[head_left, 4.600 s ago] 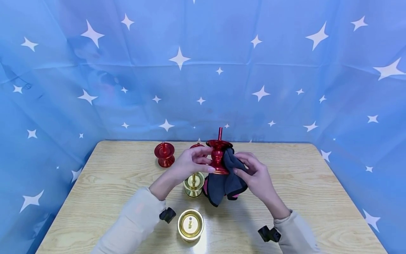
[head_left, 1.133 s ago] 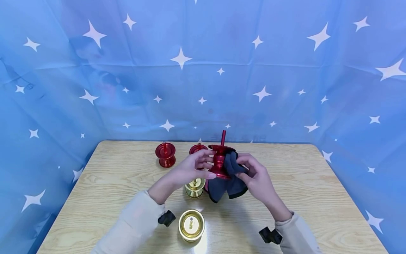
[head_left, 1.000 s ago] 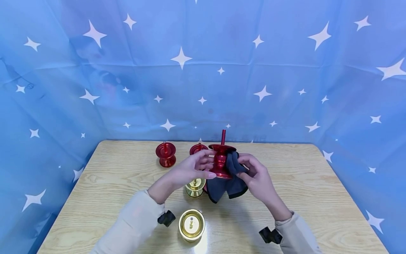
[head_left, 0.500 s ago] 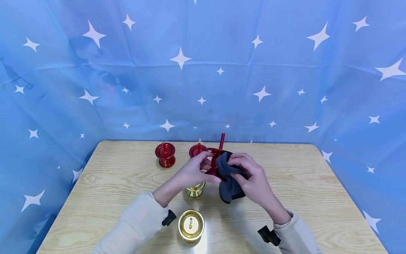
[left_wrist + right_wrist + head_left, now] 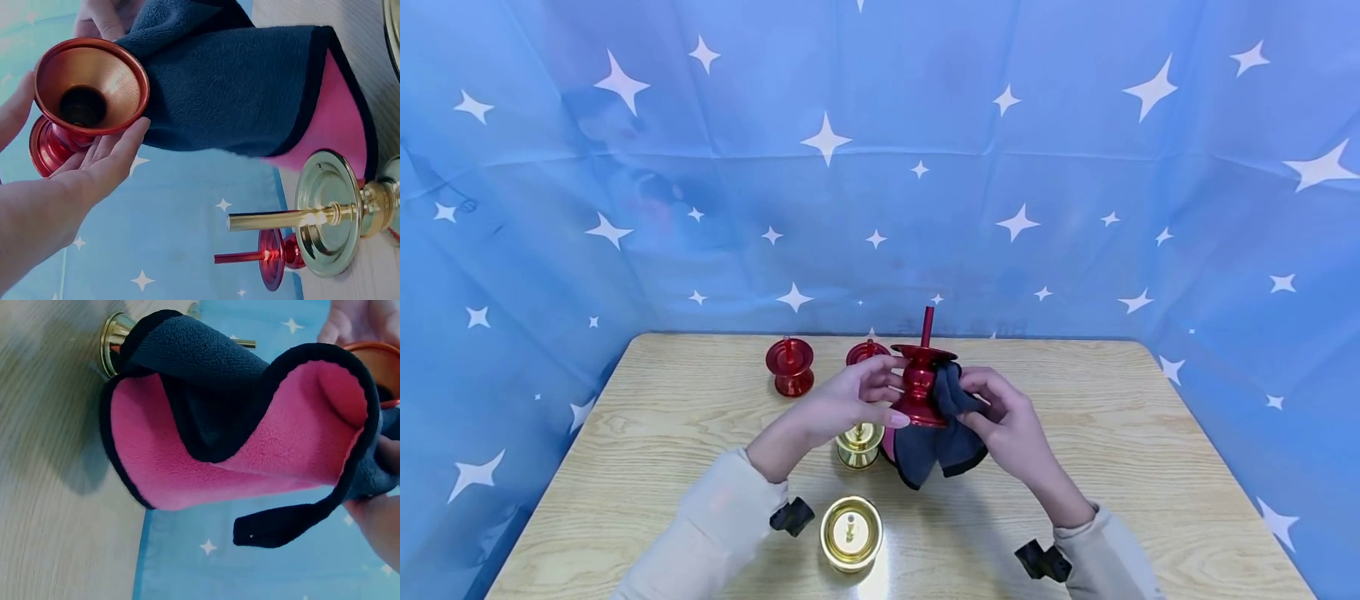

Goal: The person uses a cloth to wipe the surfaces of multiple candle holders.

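A shiny red candlestick point(image 5: 919, 382) with a wide dish and a thin upright stem is held above the table in my left hand point(image 5: 835, 408). In the left wrist view, the left fingers point(image 5: 119, 153) curl around its flared base, whose hollow copper-coloured underside point(image 5: 115, 94) faces the camera. My right hand point(image 5: 1011, 421) pinches a two-sided cloth point(image 5: 917, 454), dark grey on one face and pink on the other, with black edging. The bunched part of the cloth touches the candlestick's right side, and the rest hangs below. Right fingertips are partly hidden by the cloth in the right wrist view.
Two more red candlesticks stand at the back, one at left point(image 5: 790, 367) and one point(image 5: 867, 352) partly behind the left hand. A gold candlestick point(image 5: 857, 446) stands under the left hand; another point(image 5: 852, 533) is nearer the front. A blue star-patterned curtain point(image 5: 880, 167) surrounds the wooden table point(image 5: 1120, 467).
Half a second ago the cloth covered the candlestick's front, with the hands closer together. Now the cloth lies at its right side, the right hand has shifted right, and the body shows again.
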Action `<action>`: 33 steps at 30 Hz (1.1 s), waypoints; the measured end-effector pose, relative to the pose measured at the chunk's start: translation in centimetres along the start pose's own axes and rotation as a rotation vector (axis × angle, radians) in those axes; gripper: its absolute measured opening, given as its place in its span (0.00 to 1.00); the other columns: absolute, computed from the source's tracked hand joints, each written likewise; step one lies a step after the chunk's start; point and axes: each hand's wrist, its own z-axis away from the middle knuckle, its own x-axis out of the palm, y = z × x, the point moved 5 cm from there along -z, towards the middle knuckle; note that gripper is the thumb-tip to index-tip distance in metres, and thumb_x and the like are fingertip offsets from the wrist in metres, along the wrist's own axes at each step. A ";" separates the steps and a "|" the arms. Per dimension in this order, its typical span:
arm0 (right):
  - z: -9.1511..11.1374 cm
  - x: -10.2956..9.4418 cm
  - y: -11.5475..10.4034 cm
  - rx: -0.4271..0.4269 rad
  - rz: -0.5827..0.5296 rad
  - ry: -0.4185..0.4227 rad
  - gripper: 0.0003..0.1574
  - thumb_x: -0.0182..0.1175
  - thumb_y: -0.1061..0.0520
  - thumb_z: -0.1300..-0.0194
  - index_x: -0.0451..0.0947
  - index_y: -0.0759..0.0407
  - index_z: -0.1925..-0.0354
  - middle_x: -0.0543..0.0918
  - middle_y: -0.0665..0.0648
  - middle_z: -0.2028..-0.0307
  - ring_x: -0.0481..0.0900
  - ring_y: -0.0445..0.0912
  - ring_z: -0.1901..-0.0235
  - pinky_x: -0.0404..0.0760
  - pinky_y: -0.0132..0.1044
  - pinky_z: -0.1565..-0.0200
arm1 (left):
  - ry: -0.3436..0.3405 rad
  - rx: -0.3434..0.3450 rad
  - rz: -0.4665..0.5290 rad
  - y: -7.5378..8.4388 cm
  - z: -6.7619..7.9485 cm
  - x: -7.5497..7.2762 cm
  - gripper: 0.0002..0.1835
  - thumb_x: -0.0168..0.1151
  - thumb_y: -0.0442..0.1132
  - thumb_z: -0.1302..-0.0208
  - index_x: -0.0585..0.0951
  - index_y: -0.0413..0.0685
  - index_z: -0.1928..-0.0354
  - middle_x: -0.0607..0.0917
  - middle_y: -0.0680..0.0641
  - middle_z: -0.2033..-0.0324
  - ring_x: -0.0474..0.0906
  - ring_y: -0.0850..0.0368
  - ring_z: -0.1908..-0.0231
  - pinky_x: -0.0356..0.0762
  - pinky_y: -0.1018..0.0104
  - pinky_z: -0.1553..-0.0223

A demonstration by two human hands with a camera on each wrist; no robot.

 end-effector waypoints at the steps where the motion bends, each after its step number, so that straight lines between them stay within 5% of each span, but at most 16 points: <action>1: 0.0 0.0 0.1 0.004 0.005 0.001 0.21 0.51 0.85 0.52 0.71 0.72 0.60 0.73 0.65 0.54 0.75 0.36 0.56 0.78 0.28 0.59 | 0.010 0.001 -0.017 -0.1 0.0 0.0 0.36 0.62 0.26 0.46 0.59 0.37 0.36 0.70 0.37 0.47 0.68 0.46 0.45 0.69 0.60 0.45; 8: -0.2 0.7 -1.5 -0.105 0.132 -0.012 0.23 0.56 0.83 0.53 0.76 0.66 0.60 0.75 0.60 0.55 0.75 0.44 0.56 0.77 0.27 0.58 | 0.094 0.001 -0.137 -0.8 -0.8 0.3 0.37 0.65 0.25 0.49 0.61 0.36 0.37 0.75 0.39 0.51 0.72 0.48 0.50 0.75 0.62 0.52; 12: -0.3 0.9 -2.4 -0.167 0.167 -0.024 0.23 0.57 0.83 0.52 0.77 0.63 0.61 0.76 0.58 0.54 0.74 0.48 0.54 0.77 0.28 0.56 | 0.077 0.017 -0.156 -0.7 -0.8 0.4 0.37 0.65 0.25 0.49 0.61 0.36 0.37 0.75 0.39 0.51 0.73 0.48 0.50 0.74 0.62 0.52; 22: -0.1 0.0 -0.3 0.048 -0.017 -0.035 0.20 0.49 0.83 0.48 0.71 0.70 0.58 0.72 0.64 0.52 0.76 0.40 0.54 0.79 0.30 0.59 | -0.046 0.019 -0.012 0.0 0.5 -0.2 0.36 0.62 0.27 0.44 0.58 0.37 0.35 0.69 0.37 0.45 0.67 0.44 0.43 0.71 0.59 0.47; 26: -0.2 0.0 0.2 0.071 -0.007 -0.051 0.18 0.50 0.82 0.47 0.70 0.71 0.58 0.72 0.65 0.52 0.75 0.38 0.55 0.78 0.31 0.59 | -0.054 0.028 -0.046 0.0 0.5 -0.3 0.36 0.62 0.27 0.44 0.57 0.36 0.35 0.69 0.36 0.45 0.66 0.43 0.43 0.70 0.59 0.46; 33: -0.5 0.7 -1.6 -0.098 0.076 -0.050 0.22 0.55 0.83 0.51 0.75 0.67 0.59 0.75 0.62 0.54 0.75 0.44 0.55 0.76 0.29 0.55 | 0.000 0.021 -0.158 -0.5 -0.2 -0.1 0.36 0.63 0.27 0.45 0.58 0.35 0.35 0.71 0.36 0.46 0.68 0.44 0.44 0.70 0.59 0.46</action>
